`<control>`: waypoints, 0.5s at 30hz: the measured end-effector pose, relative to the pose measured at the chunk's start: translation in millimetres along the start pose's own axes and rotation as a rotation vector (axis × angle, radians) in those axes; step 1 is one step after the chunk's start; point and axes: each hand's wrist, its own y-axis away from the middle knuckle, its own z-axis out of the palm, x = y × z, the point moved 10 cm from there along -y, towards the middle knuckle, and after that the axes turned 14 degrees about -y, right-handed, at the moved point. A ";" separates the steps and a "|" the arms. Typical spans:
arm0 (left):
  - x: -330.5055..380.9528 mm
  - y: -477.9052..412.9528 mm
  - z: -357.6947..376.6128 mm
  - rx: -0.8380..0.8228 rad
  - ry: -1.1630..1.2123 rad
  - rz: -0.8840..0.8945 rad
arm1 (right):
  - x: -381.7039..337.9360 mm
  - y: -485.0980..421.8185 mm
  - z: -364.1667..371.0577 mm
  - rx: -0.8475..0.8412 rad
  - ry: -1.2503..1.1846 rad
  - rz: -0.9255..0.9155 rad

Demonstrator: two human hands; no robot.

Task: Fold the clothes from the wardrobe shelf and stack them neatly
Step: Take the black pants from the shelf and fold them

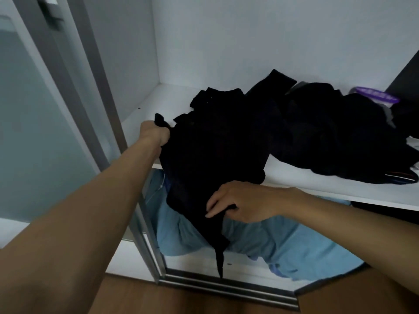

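A black garment (pixel 210 150) drapes over the front edge of the white wardrobe shelf (pixel 317 184) and hangs down below it. My left hand (pixel 154 132) is shut on its upper left corner, above the shelf. My right hand (pixel 240 202) grips the garment's lower edge in front of the shelf, fingers pinching the cloth. Further right on the shelf lies a heap of dark clothes (pixel 335 132), unfolded.
A light blue cloth (pixel 272 243) fills the space under the shelf. A purple item (pixel 376 95) lies at the back right. The sliding door frame (pixel 90 87) stands at the left, its track (pixel 226 288) along the wooden floor.
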 end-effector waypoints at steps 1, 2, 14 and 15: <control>4.6 0.7 -1.1 0.024 0.021 0.057 | 2.3 2.9 0.5 -0.022 -0.061 0.025; 8.6 9.6 -1.3 0.011 0.031 0.072 | 3.3 5.4 -7.8 0.021 -0.130 0.033; -11.0 100.8 15.0 -0.141 0.163 -0.109 | 142.5 58.5 -178.6 0.769 -0.260 0.554; -18.7 103.6 20.9 -0.159 0.177 -0.138 | 142.5 53.0 -172.4 0.745 -0.241 0.534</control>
